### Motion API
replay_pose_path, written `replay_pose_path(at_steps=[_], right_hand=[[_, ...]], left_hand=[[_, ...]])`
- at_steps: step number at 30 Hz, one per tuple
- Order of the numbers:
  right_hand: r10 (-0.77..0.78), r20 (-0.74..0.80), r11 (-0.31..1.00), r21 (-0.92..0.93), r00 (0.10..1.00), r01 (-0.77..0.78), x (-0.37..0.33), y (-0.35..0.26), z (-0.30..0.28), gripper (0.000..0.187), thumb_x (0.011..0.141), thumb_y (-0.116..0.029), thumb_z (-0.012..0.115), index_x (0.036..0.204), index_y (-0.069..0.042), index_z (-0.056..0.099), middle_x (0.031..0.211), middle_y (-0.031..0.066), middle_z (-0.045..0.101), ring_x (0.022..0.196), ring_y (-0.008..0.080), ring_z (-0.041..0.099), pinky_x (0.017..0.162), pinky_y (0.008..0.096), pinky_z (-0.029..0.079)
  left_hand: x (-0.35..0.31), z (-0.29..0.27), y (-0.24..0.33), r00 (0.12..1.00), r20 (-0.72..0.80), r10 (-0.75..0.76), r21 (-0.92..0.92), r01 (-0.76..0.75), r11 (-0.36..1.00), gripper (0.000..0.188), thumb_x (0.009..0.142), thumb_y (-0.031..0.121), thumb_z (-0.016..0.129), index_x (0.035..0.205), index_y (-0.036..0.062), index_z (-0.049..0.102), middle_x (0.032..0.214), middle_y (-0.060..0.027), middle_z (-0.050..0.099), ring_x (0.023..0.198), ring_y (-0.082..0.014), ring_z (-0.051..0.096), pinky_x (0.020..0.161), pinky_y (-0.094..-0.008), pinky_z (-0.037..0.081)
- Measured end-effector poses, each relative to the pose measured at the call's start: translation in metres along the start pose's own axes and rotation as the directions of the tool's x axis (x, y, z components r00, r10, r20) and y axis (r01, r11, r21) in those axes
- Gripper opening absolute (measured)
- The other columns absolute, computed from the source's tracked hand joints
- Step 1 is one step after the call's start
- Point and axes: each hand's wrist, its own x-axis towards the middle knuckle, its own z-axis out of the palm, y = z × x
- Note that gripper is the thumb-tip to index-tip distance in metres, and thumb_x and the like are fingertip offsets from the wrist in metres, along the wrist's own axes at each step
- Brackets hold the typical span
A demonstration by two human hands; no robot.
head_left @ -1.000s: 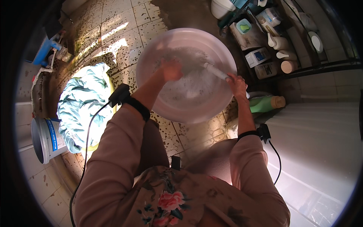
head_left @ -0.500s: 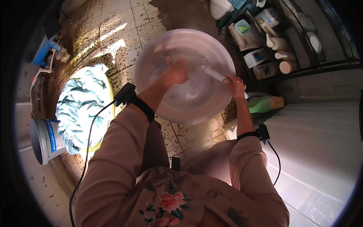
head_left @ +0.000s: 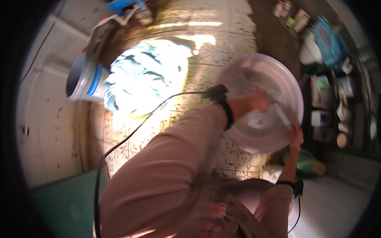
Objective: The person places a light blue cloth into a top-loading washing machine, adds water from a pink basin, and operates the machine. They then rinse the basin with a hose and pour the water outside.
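A wide pale pink basin (head_left: 295, 99) stands on the tiled floor to the right, with cloudy, sudsy water (head_left: 254, 121) inside. Over the water is my left hand (head_left: 260, 101), somewhat blurred; its thumb stands apart from the fingers and nothing shows in its grasp. At the basin's right rim my right hand (head_left: 295, 135) is closed around a white tube-like handle (head_left: 281, 116). The handle slants across the basin, its far end close to my left hand. What that end is like cannot be made out.
Left of the basin, light blue cloth (head_left: 147, 75) is heaped in a yellow-rimmed container beside a grey bucket (head_left: 81, 77). A green bottle (head_left: 309, 164) lies near my right forearm. Shelves with several bottles (head_left: 343, 113) line the right side. A black cable (head_left: 147, 121) trails from my left wrist.
My view has swung left, so the basin and both hands sit farther right in the picture. The right hand keeps hold of the white handle, and the left hand remains over the water.
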Motion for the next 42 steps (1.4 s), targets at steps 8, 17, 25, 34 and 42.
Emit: replay_pose_path(at_steps=[8,17,25,34,42], right_hand=[[0.041,0.083,0.991,0.123,0.996,-0.051,0.003,-0.003,-0.014,0.035,0.081,-0.023,0.062,0.115,-0.016,0.059,0.102,0.0150,0.061,0.096,0.0329,0.057,0.082,0.0420,0.045],[0.033,0.092,0.995,0.094,0.995,-0.042,0.004,-0.005,-0.015,0.033,0.083,-0.027,0.061,0.113,-0.014,0.060,0.098,0.0167,0.061,0.092,0.0346,0.058,0.080,0.0425,0.045],[0.035,0.073,0.992,0.122,0.997,-0.043,0.002,-0.001,-0.013,0.031,0.083,-0.026,0.061,0.110,-0.012,0.061,0.096,0.0169,0.060,0.089,0.0350,0.058,0.078,0.0427,0.046],[-0.003,0.075,0.993,0.115,0.997,-0.006,0.001,0.003,-0.013,0.032,0.081,-0.024,0.063,0.110,-0.010,0.061,0.098,0.0155,0.061,0.092,0.0340,0.058,0.080,0.0417,0.046],[-0.132,-0.076,0.982,-0.143,0.988,0.121,0.000,0.016,0.007,0.029,0.079,-0.025,0.065,0.107,-0.015,0.064,0.094,0.0075,0.065,0.085,0.0267,0.061,0.077,0.0379,0.049]], left_hand=[[0.004,-0.041,0.035,0.982,0.186,-0.025,-0.045,0.034,0.998,0.030,0.061,0.019,0.060,0.089,0.0137,0.070,0.094,-0.0131,0.062,0.103,-0.0351,0.051,0.085,-0.0767,0.019],[0.005,-0.065,0.047,0.903,0.430,0.010,-0.167,0.069,0.984,0.037,0.070,0.019,0.058,0.105,0.0116,0.066,0.108,-0.0118,0.060,0.108,-0.0334,0.051,0.085,-0.0761,0.023],[0.002,-0.068,0.051,0.953,0.300,-0.040,-0.102,0.073,0.992,0.030,0.064,0.016,0.057,0.091,0.0121,0.069,0.092,-0.0095,0.065,0.090,-0.0293,0.061,0.082,-0.0679,0.031],[0.010,-0.062,0.051,0.938,0.347,-0.020,-0.124,0.067,0.990,0.029,0.062,0.018,0.058,0.088,0.0115,0.069,0.092,-0.0098,0.065,0.091,-0.0288,0.061,0.081,-0.0684,0.032],[0.013,-0.030,0.032,0.977,0.215,-0.019,-0.168,0.056,0.984,0.025,0.064,0.025,0.058,0.082,0.0119,0.068,0.091,-0.0098,0.065,0.089,-0.0315,0.060,0.072,-0.0633,0.040]])
